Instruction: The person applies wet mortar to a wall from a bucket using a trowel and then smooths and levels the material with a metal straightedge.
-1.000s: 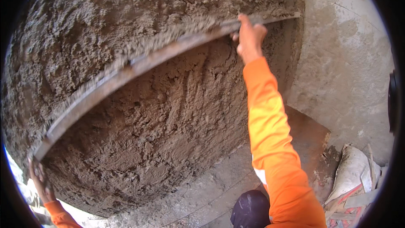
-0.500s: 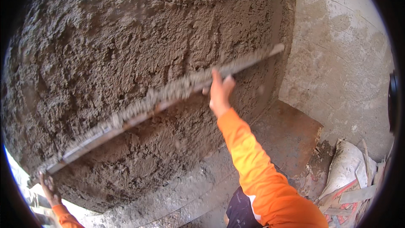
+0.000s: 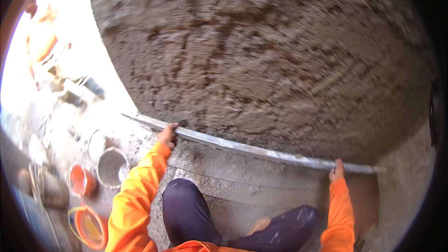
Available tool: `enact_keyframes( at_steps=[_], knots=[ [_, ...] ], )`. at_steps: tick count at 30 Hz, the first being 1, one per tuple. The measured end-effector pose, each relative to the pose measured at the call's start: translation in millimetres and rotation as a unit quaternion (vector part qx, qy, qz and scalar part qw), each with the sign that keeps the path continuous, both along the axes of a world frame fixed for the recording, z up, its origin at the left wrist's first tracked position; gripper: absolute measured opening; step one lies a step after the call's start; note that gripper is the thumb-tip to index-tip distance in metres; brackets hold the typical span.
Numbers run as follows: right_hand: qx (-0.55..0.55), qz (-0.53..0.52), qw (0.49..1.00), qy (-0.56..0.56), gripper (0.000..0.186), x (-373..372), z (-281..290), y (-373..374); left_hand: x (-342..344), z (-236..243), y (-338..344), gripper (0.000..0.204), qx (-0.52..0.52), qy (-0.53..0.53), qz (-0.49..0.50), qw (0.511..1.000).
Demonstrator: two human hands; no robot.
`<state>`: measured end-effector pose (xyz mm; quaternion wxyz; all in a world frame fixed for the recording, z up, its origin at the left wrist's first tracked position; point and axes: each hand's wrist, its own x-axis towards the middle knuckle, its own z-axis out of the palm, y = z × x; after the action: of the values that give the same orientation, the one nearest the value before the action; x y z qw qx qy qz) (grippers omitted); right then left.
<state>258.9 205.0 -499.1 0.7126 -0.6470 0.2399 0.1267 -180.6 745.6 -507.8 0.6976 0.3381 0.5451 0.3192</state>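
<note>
A long grey metal straightedge (image 3: 252, 149) lies across the foot of a wall covered in wet, rough brown plaster (image 3: 261, 56). My left hand (image 3: 167, 135) grips the straightedge near its left end. My right hand (image 3: 336, 171) grips it near its right end. Both arms wear orange sleeves. My knees in dark trousers (image 3: 186, 205) show below, bent low over the concrete floor (image 3: 242, 191).
At the left stand a grey mortar-caked bucket (image 3: 112, 168), a small orange bucket (image 3: 81, 180) and an orange ring-shaped container (image 3: 88, 226). Another person in orange (image 3: 42, 37) is at the bright upper left, blurred. Bare grey wall (image 3: 406, 186) shows at the right.
The straightedge has travelled down the plaster from high on the wall to its foot, and turned from rising rightward to sloping down rightward. My view dropped and swung left; my knees now show.
</note>
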Motion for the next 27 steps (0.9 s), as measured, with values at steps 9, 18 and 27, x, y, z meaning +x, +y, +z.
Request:
enact_keyframes(
  at_steps=[9, 18, 27],
  knots=[
    [0.269, 0.063, 0.916, -0.29, 0.037, 21.6, 103.9, 38.2, -21.4, 119.1, 7.5, 0.03, 0.194, -0.149, 0.186, 0.952],
    [0.098, -0.023, 0.967, -0.233, 0.041, -41.4, 220.6, 128.1, -22.4, 215.0, 49.1, 0.026, 0.115, -0.057, 0.321, 0.938],
    [0.03, -0.042, 0.973, -0.225, 0.046, 54.9, 434.5, 31.6, 23.6, 422.4, -28.6, 0.019, 0.088, -0.073, 0.273, 0.955]
  ],
)
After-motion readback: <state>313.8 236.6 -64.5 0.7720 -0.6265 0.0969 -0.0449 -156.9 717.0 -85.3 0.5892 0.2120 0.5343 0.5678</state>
